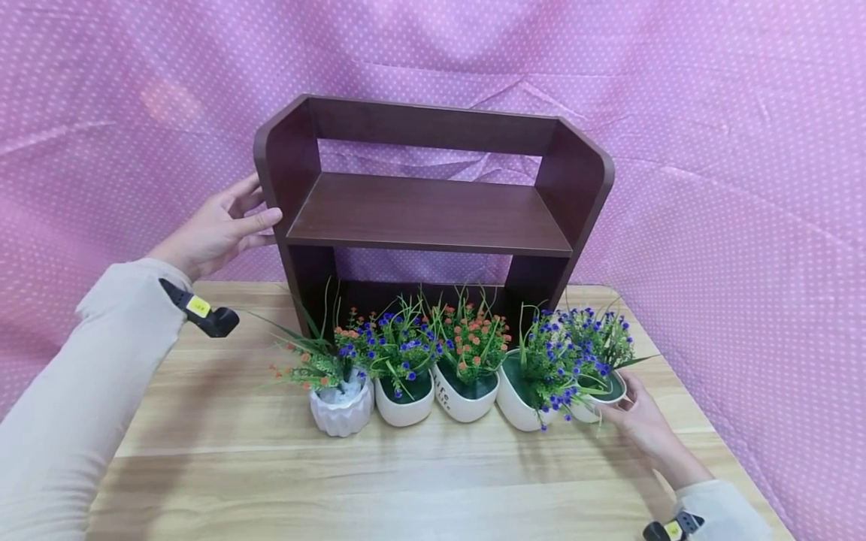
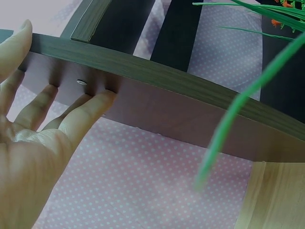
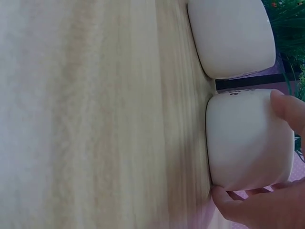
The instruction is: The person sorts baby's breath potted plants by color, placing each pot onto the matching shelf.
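A dark brown two-tier wooden shelf [image 1: 433, 214] stands towards the back of the table. My left hand [image 1: 219, 225] rests on its left side panel. In the left wrist view, the extended fingers [image 2: 90, 109] press the panel's outer face, while the thumb lies by the front edge. At the right end of a row of potted artificial flowers, my right hand [image 1: 639, 424] holds a white flowerpot [image 3: 248, 143] with blue blooms. Thumb and fingers reach around opposite sides of that pot, its base right at the tabletop. Its neighbour, another white pot [image 1: 517, 406], also has blue flowers.
Left along the row are a white pot with lettering [image 1: 467, 407] and orange flowers, a plain white pot [image 1: 406, 412] with blue flowers, and a fluted white pot [image 1: 341, 418]. All stand before the shelf on a light wooden table [image 1: 419, 488]. Pink dotted cloth [image 1: 710, 188] hangs behind.
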